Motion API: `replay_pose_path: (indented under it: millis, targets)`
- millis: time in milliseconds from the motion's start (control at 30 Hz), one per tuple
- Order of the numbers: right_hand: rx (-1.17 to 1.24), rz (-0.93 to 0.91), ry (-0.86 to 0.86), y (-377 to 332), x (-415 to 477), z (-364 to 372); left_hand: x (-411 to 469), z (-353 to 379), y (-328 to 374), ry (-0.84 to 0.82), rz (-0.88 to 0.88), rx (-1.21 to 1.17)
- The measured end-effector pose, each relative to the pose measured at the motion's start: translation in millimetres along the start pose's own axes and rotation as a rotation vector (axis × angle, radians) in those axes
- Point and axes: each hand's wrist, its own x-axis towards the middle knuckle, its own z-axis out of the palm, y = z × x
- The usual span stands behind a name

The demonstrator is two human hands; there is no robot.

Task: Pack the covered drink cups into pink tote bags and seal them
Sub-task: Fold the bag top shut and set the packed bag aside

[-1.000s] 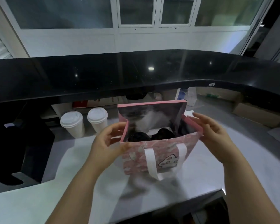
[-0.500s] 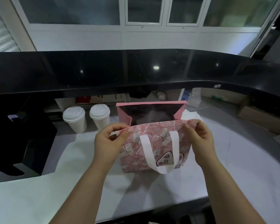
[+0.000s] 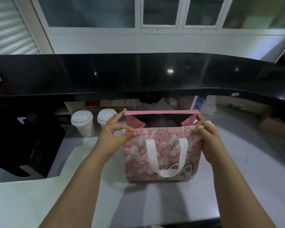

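Head view, table: a white matte table (image 3: 39, 203) runs under my forearms, and its near edge is dark at the bottom of the view.
Head view, room: a glossy black ledge (image 3: 138, 74) curves across behind the table, with ceiling lights mirrored in it. Above it is a white wall with framed windows (image 3: 160, 12), and a slatted shutter (image 3: 8, 25) is at upper left.
Pink tote bag: the pink tote bag (image 3: 161, 153) stands upright mid-table between my hands, printed face toward me. Its white handle (image 3: 166, 158) hangs down that face. The mouth is open and the inside is dark, so I cannot tell what it holds.
Left hand: my left hand (image 3: 113, 139) pinches the near rim at its left corner, with the upper fingers (image 3: 118, 116) stretched toward the far rim.
Right hand: my right hand (image 3: 209, 140) has its fingers curled round the near rim's right corner, grasping it.
Covered cups: two white covered cups (image 3: 82, 122) with lids stand side by side left of the bag, below the ledge. My left hand partly hides the right cup (image 3: 105, 116).
Left side: a black slotted block (image 3: 23, 142) sits against the table.
Right side: a cardboard box (image 3: 273, 127) sits below the ledge, well apart from the bag.
Under the ledge: there is blurred clutter that I cannot make out.
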Motion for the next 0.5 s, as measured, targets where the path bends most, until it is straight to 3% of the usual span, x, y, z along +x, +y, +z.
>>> replay_pose_path:
  millis: [300, 500]
  targets:
    - [0.01, -0.065, 0.053, 5, 23, 2, 14, 18, -13, 0.285, 0.03, -0.102]
    - [0.038, -0.1, 0.047, 3, 29, -1, 25, 22, -21, 0.294, 0.074, -0.241]
